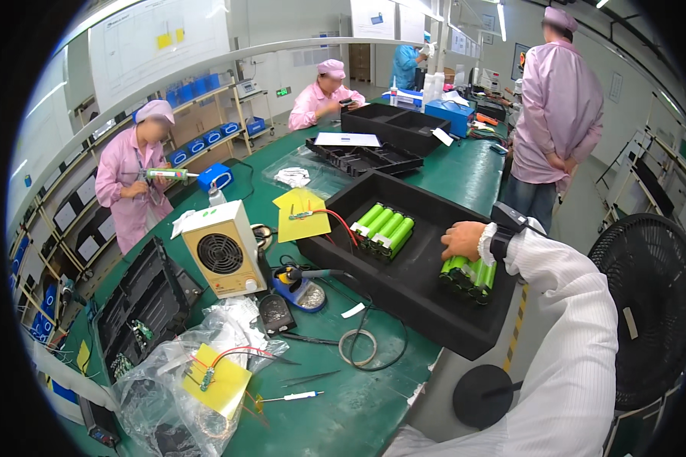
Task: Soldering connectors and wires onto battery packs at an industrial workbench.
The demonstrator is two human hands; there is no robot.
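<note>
My right hand reaches in from the right in a white sleeve, with a dark band at the wrist. Its bent fingers close on the far end of a green battery pack made of several cylindrical cells. This pack is in the right part of a black foam tray. A second green battery pack lies in the tray's left part, beside red wires that run to a small circuit board on a yellow sheet. My left hand is out of the picture.
A beige fan unit and a soldering iron stand are left of the tray. Plastic bags, another yellow sheet and tweezers lie nearer. A black fan stands right. Co-workers in pink are around the table.
</note>
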